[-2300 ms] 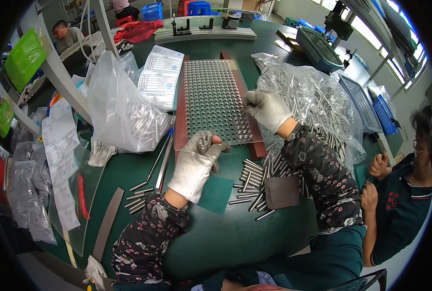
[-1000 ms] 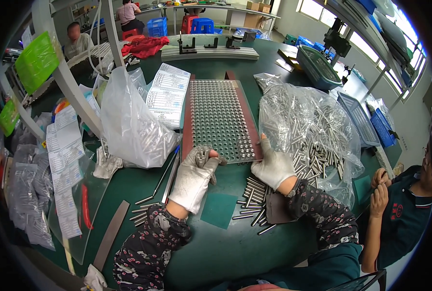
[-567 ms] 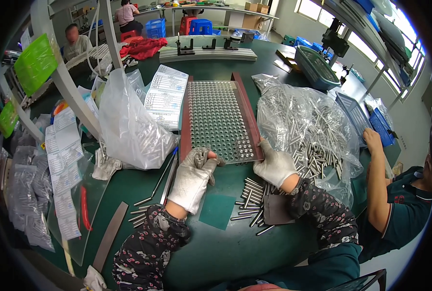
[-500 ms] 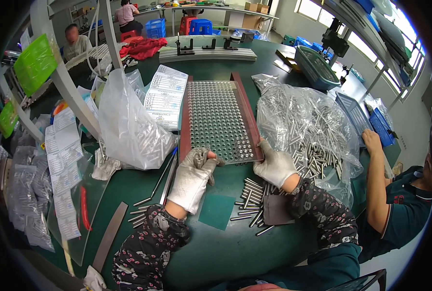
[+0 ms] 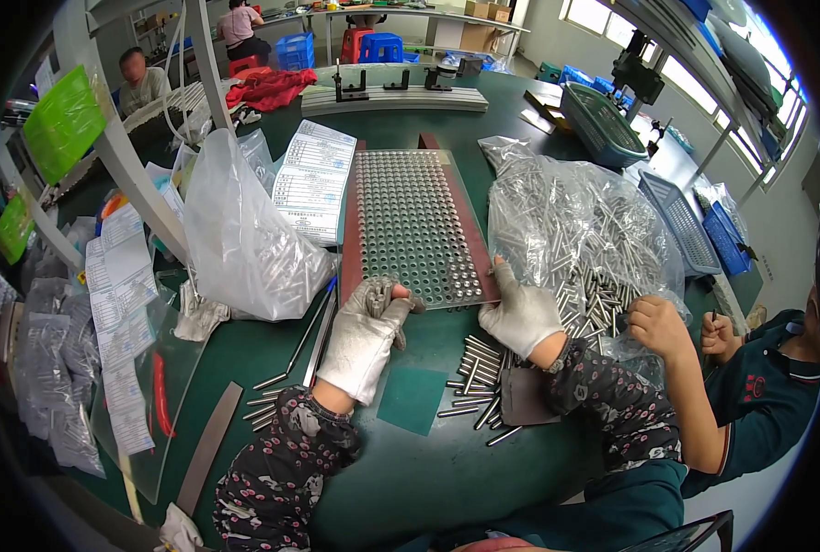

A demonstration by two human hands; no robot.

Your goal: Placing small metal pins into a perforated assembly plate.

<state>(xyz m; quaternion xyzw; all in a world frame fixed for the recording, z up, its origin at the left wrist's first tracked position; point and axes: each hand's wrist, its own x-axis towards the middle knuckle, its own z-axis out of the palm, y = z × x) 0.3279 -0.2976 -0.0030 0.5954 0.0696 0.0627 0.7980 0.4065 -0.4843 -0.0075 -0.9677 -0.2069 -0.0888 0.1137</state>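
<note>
A clear plate with rows of round holes (image 5: 410,221) lies in front of me on reddish-brown side rails (image 5: 472,244). Short metal pins stand in a cluster (image 5: 463,273) at its near right corner, and bright round ends fill its far rows. My left hand (image 5: 366,336), in a grey-white glove with dirty fingers and a bare tip, is closed at the plate's near left corner. My right hand (image 5: 523,317), gloved likewise, grips the near right corner, thumb along the edge. Loose metal pins (image 5: 479,377) lie by my right wrist, near a green square sheet (image 5: 412,400).
An open plastic bag of metal pins (image 5: 584,230) spreads to the right, where a co-worker's hand (image 5: 658,324) reaches in. Left stand a white bag (image 5: 244,239), printed sheets (image 5: 316,179) and a metal post (image 5: 138,138). A slotted metal rail (image 5: 396,99) crosses the back.
The co-worker's hand has moved from the blue basket to the loose pins by the bag, and a second hand shows. The plate and rails have shifted slightly; my hands keep their hold.
</note>
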